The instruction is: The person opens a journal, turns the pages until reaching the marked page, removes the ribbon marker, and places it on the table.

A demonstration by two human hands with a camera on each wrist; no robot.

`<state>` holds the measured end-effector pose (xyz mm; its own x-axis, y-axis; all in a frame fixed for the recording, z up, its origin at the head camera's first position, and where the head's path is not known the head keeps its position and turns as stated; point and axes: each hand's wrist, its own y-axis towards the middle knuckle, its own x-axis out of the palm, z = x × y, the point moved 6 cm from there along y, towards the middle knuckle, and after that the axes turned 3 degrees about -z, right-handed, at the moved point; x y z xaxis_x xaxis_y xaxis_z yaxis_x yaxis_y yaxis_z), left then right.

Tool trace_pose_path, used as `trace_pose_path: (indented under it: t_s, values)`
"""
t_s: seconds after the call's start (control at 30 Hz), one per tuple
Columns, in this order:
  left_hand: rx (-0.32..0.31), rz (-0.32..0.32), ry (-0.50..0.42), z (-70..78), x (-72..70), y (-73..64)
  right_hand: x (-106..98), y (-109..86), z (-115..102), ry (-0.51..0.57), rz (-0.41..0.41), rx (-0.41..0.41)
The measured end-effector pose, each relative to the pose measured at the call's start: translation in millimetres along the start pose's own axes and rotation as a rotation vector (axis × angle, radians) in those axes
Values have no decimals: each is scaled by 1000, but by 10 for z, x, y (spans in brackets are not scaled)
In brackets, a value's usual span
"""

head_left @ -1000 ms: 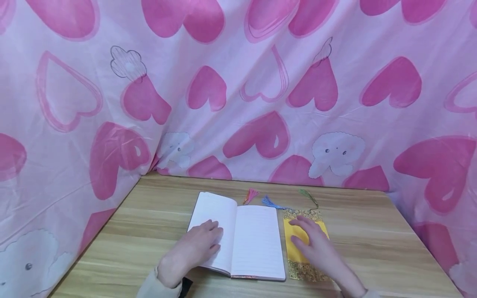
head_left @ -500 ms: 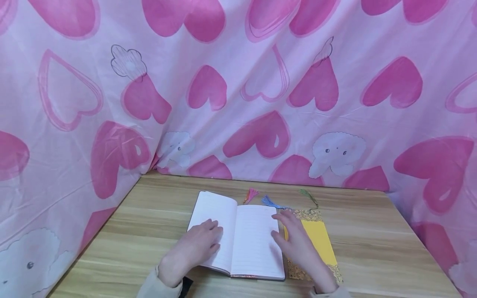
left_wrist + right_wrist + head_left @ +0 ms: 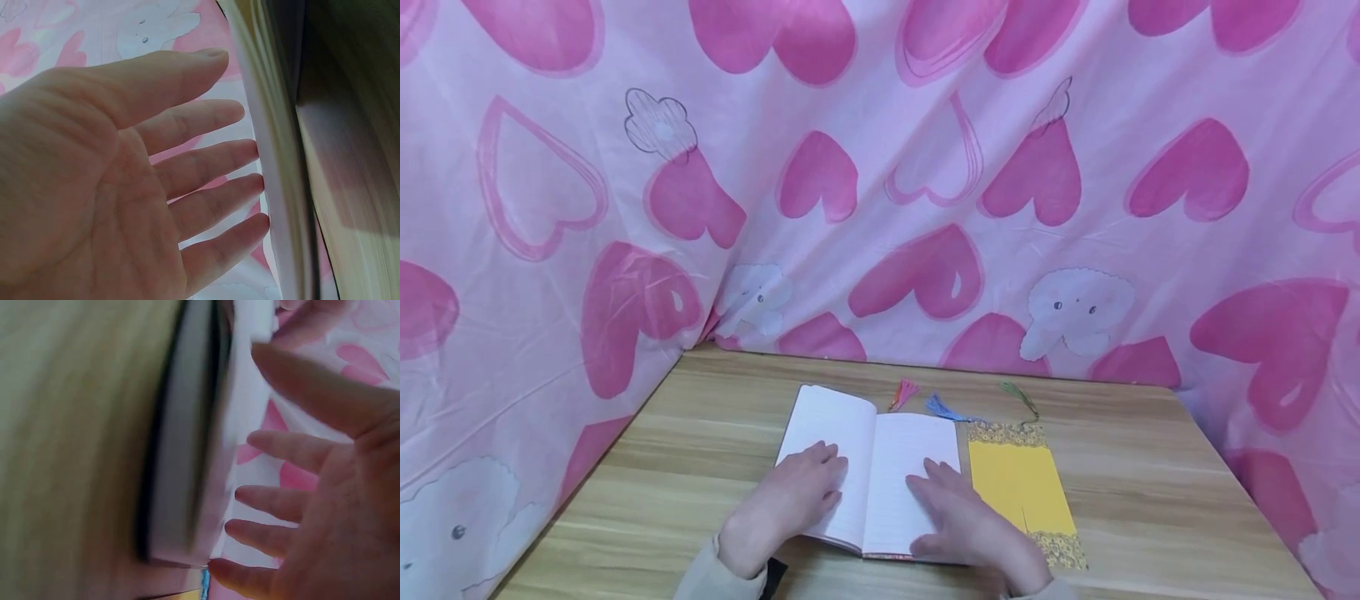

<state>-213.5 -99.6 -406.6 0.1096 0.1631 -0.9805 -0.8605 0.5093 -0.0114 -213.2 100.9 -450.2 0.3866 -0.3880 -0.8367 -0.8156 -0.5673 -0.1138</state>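
An open notebook (image 3: 895, 450) with white lined pages lies on the wooden table. My left hand (image 3: 793, 496) rests on its left page, fingers nearly straight; in the left wrist view the fingertips (image 3: 256, 150) meet the paper. Over the right page is my right hand (image 3: 958, 517), fingers spread, and the right wrist view shows its fingertips (image 3: 240, 494) right at the page surface. Neither hand grips anything. Just right of the notebook lies a yellow bookmark card (image 3: 1011, 475) with patterned gold ends and a green tassel (image 3: 1021, 398).
Beyond the notebook's top edge are a pink tassel (image 3: 904, 393) and a blue tassel (image 3: 946, 408). A pink heart-print cloth (image 3: 917, 275) hangs behind the table (image 3: 700, 442) and along both sides.
My right hand has moved left from above the yellow bookmark card onto the notebook's right page, uncovering the card. The left hand has stayed on the left page.
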Motion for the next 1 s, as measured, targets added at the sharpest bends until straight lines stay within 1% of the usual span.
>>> trace_pose_path:
  t_s: [0.1,0.2,0.37,0.5,0.57,0.63,0.73,0.8,0.9,1.0]
  values:
    - [-1,-4,7,3,11,-2,89,-4,23,-53,-75,23]
    - [-5,-5,14,6,16,-2,115,-8,36,-77,-100,45]
    - [3,1,21,21,19,-13,86,-46,34,-114,-114,37]
    - [3,5,22,32,13,-22,24,-86,51,-73,-94,9]
    - [0,5,19,40,10,-25,-16,-93,55,-50,-65,-9]
    - [-2,6,15,54,7,-25,-58,-92,42,-50,-15,-37]
    - [-3,9,31,92,1,-23,-122,-76,18,-63,91,-77]
    - [3,20,66,136,-3,-15,-160,-63,-1,-60,174,-96]
    - [26,70,132,221,-19,4,-204,-35,-23,-29,291,-91]
    - [63,157,165,309,-37,19,-217,-7,-42,20,381,-63]
